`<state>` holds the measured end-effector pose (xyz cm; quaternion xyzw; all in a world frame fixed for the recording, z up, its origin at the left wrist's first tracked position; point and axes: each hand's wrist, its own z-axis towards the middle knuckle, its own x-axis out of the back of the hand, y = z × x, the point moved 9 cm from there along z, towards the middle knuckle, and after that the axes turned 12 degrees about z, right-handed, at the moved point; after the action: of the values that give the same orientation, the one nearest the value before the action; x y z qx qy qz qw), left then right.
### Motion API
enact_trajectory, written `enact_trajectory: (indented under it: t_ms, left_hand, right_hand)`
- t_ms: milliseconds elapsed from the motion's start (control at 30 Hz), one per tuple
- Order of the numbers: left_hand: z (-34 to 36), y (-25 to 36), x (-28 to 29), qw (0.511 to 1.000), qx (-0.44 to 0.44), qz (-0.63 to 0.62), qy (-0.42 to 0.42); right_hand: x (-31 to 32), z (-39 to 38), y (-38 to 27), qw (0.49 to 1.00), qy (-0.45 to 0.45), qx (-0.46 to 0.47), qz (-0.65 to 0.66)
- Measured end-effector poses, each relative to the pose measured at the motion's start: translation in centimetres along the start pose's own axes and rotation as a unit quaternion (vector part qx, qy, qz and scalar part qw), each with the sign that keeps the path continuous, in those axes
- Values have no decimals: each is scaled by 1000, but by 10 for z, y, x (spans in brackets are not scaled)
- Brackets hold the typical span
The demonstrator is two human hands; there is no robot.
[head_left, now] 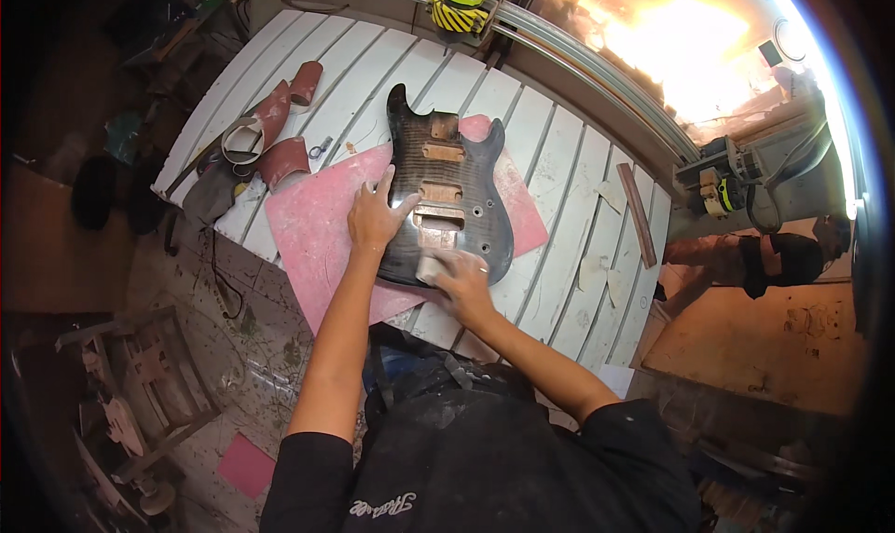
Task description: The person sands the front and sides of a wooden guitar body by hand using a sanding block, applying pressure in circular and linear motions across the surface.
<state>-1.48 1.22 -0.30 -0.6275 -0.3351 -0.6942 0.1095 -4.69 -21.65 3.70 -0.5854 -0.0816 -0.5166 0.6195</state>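
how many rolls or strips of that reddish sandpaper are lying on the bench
3, all at the bench's far left: a short sandpaper roll at the top, a long curled sandpaper strip below it, and a folded sandpaper piece nearest the pink mat. More may be hidden.

Up and to the left of where the hands worked, rolls of reddish sandpaper (277, 128) lay in a loose heap on the white slatted table (550, 151). Well to the right, a narrow wooden strip (637, 200) rested across the slats. Far above, a yellow-and-black striped tool (460, 9) sat at the table's back edge. Low to the left, a pink scrap (246, 464) lay on the floor.
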Motion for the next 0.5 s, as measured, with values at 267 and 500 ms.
enact_trajectory:
  t_ms: [267, 500]
  left_hand:
    - [3, 0, -1, 1000, -8, -29, 5]
    - [2, -2, -1, 999, -6, -44, 5]
  right_hand:
    - [-13, 15, 0, 999, 16, 13, -49]
    - [9, -24, 18, 999, -14, 29, -7]
